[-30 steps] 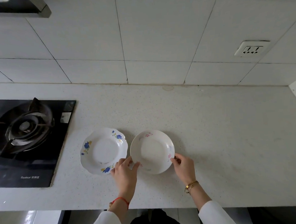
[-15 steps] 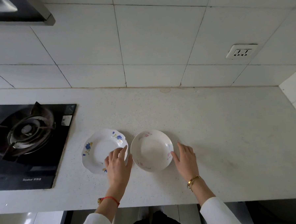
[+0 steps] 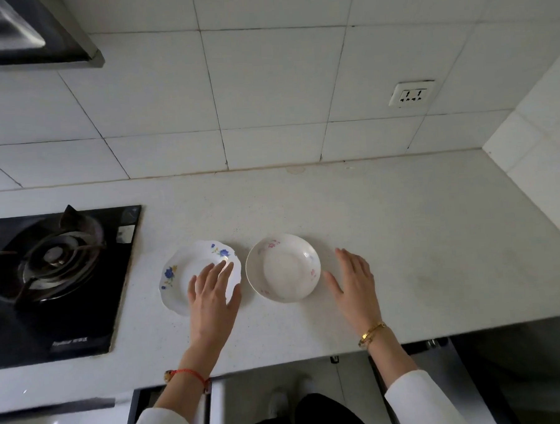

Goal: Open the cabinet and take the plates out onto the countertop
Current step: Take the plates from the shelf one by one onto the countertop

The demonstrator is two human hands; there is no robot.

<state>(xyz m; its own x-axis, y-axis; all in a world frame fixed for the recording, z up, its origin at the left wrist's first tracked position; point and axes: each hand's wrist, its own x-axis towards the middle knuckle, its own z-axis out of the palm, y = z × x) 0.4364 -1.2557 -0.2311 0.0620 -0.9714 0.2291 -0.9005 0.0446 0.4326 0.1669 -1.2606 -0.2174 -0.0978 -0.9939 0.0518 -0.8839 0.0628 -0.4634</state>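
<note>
Head view, looking down on a pale speckled bench (image 3: 403, 237) backed by a white tiled wall (image 3: 265, 83). We see two plates lying side by side near the front edge, close together but not touching. The left one, a white plate with blue flowers (image 3: 181, 275) and a scalloped rim, sits just beside the black gas hob (image 3: 55, 282); the right one, a white plate with pink flowers (image 3: 283, 266), has a plain round rim and a shallow well. Both plates lie upright on the bench, and we find nothing in the visible part of either. The left hand (image 3: 212, 299) is spread with fingers straight above the near right part of the blue-flowered plate, covering that portion of it; we cannot tell whether the fingers touch the surface or hover just over it. The right hand (image 3: 353, 282) is likewise spread flat, fingers extended and gripping nothing, over the bare bench just to the right of the pink-flowered plate, its thumb near the rim but apart from it. A red string bracelet (image 3: 190, 373) circles the left wrist and a gold bracelet (image 3: 372, 333) the right; both forearms end in white sleeves (image 3: 421, 399). A wall socket (image 3: 412, 94) is set in the tiles at upper right, and the corner of a range hood (image 3: 29, 33) enters at upper left.
</note>
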